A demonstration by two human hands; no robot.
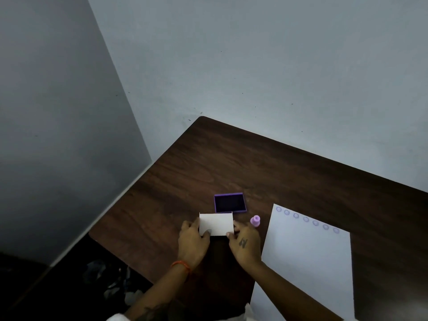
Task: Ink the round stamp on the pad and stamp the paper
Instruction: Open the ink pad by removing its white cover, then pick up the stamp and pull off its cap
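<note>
A purple ink pad (230,203) lies open on the dark wooden table (231,163), its dark ink surface showing. Just in front of it, a white rectangular lid (216,223) is held between both hands. My left hand (193,242) grips its left edge, thumb on top. My right hand (245,242) holds its right edge. The pink round stamp (255,221) stands on the table right of the lid, beside my right hand, untouched. A white sheet of paper (308,262) lies further right, with a row of several round purple stamp marks (306,219) along its top edge.
The table's far corner meets a pale blue-grey wall (254,66). The left table edge drops to a dark floor area holding some dark clutter (111,281). An orange band (180,265) circles my left wrist.
</note>
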